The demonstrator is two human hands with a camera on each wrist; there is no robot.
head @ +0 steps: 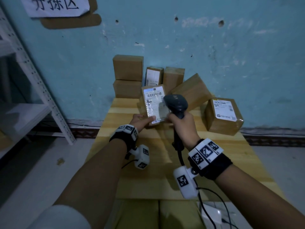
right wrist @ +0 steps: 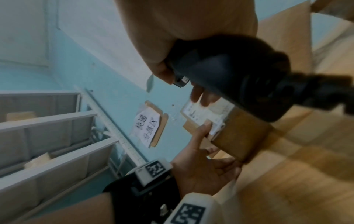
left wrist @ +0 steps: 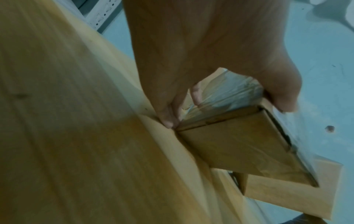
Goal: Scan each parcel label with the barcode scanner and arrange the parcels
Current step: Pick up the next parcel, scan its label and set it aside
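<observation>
My left hand grips a small brown parcel by its near end and tilts it up off the wooden table, white label facing me. The left wrist view shows the thumb on the label side and fingers under the parcel. My right hand holds the dark barcode scanner by its handle, its head right beside the label's right edge. In the right wrist view the scanner hangs just above the labelled parcel.
Several brown parcels are stacked against the blue wall behind. One large box leans tilted, and a labelled box sits at the table's right. A white metal shelf stands left. The scanner cable trails toward me.
</observation>
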